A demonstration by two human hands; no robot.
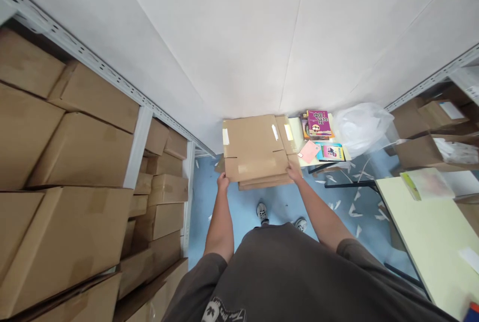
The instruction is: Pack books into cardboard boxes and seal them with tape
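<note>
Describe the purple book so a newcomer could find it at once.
Start at the far white wall, then the small pale table at its foot, right of the flat cardboard stack. The purple book lies at the table's back, beside a white plastic bag; no other cover there is purple.

Blue floor aisle (243,212) runs open between the racked cartons (75,162) on the left and the pale table (430,232) on the right; ahead, a flat cardboard stack (258,152) closes the gap before the wall (262,37); a small table (297,137) with books (320,123) and a plastic bag (361,127) blocks the right corner; paper scraps (352,209) litter the floor there.
</note>
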